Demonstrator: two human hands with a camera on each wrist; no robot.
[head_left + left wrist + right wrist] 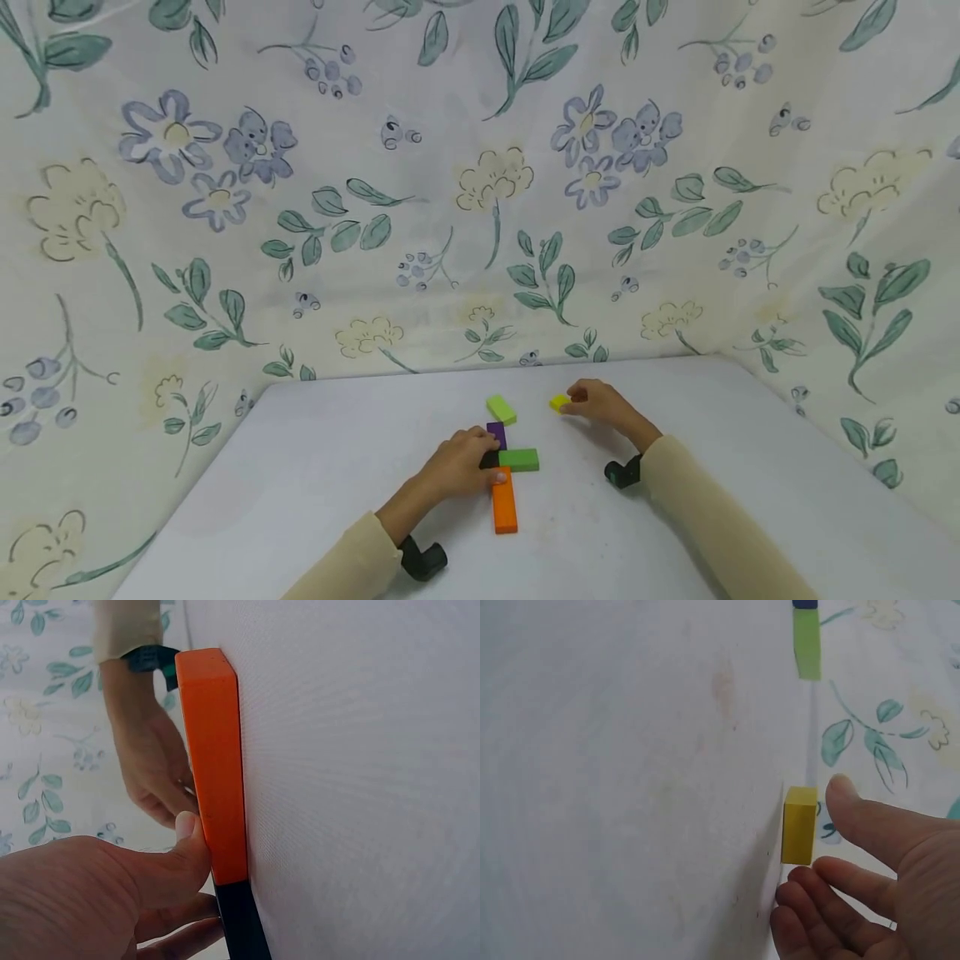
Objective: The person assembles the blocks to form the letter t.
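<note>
My left hand (457, 462) rests over a group of blocks, its thumb against the orange block (506, 508) and its other fingers at the black block (489, 459) and purple block (496, 430). In the left wrist view the orange block (214, 765) lies end to end with the black block (244, 922). A green block (520, 460) points rightward from the group. Farther right, my right hand (600, 402) is at a small yellow block (558, 403). In the right wrist view its thumb is apart from the yellow block (799, 827), with fingertips close to the lower end.
A light green block (501, 409) lies just beyond the purple one. All the blocks lie on a white table (300, 467). Floral cloth (420, 208) hangs behind it. A dark wrist device (423, 560) sits under each forearm.
</note>
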